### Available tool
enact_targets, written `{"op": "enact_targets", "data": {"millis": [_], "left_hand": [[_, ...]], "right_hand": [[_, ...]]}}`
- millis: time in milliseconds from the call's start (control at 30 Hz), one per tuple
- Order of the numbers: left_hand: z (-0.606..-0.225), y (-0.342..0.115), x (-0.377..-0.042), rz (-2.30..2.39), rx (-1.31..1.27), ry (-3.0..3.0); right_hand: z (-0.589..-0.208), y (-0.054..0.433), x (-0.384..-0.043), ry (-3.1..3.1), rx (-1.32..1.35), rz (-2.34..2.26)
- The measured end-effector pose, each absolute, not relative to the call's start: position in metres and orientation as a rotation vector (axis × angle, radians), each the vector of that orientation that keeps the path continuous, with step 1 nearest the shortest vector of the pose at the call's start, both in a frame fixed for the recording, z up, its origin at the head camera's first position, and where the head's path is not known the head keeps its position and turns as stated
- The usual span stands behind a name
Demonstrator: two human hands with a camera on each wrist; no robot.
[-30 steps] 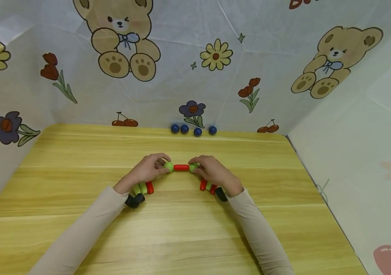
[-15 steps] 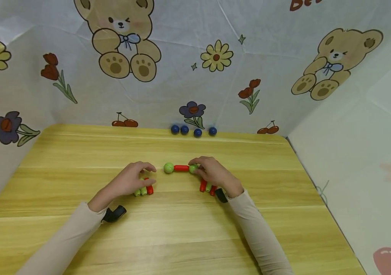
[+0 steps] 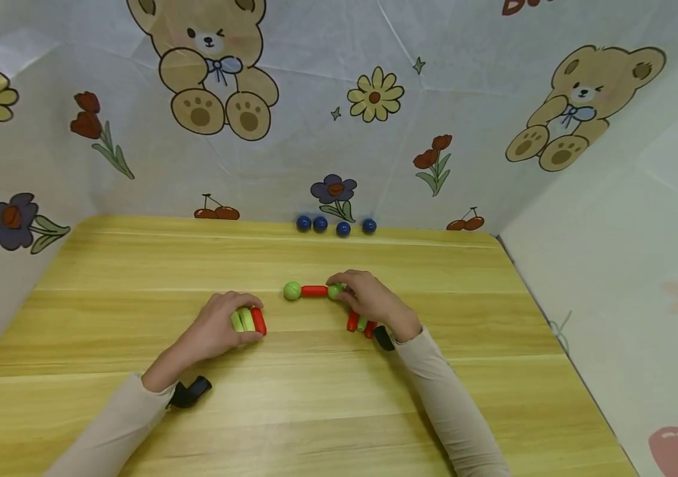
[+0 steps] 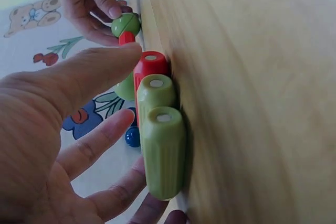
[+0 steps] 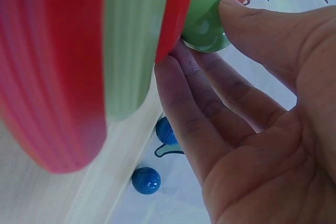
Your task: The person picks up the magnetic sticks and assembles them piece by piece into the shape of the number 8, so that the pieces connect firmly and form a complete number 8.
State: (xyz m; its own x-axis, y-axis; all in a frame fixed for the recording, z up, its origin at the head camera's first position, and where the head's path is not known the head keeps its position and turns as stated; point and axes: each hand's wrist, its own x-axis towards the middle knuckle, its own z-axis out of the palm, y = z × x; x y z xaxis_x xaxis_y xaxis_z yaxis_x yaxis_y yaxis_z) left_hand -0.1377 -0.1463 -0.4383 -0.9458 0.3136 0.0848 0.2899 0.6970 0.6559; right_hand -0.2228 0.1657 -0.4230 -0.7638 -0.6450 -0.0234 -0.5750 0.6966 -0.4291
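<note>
1. My left hand (image 3: pixel 215 330): at 8 o'clock from the middle red rod (image 3: pixel 314 291), forearm coming in from 7. Thumb and fingers spread wide, one at each end of the outer red rod (image 3: pixel 259 320); can't tell if they touch it.
2. Two green rods (image 4: pixel 164 156) lie alongside that one, partly behind my left hand in the head view.
3. My right hand (image 3: pixel 370 295): at 3 o'clock, forearm from 5, pinching the right green ball (image 3: pixel 334 291) between thumb and fingers.
4. Middle red rod lies on the surface (image 3: pixel 309 397), right green ball at its 3 o'clock end, left green ball (image 3: pixel 292 291) at 9.
5. Below my right hand, at 4 o'clock: two more red rods (image 5: pixel 63 77), green rod (image 5: pixel 131 40) between.
6. Four blue balls (image 3: pixel 343 229): 12 to 1 o'clock, far edge.
</note>
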Motion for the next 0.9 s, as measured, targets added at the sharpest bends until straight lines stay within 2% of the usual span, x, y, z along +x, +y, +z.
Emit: {"op": "enact_targets", "data": {"millis": [467,900], "left_hand": [[-0.447,-0.141,-0.135,1.163,0.438,2.901],[-0.445,-0.134,-0.145,1.335,0.481,2.818]], "right_hand": [[-0.422,0.166,-0.221,2.735,-0.998,-0.604],[-0.422,0.165,-0.221,2.728,-0.990,-0.606]]}}
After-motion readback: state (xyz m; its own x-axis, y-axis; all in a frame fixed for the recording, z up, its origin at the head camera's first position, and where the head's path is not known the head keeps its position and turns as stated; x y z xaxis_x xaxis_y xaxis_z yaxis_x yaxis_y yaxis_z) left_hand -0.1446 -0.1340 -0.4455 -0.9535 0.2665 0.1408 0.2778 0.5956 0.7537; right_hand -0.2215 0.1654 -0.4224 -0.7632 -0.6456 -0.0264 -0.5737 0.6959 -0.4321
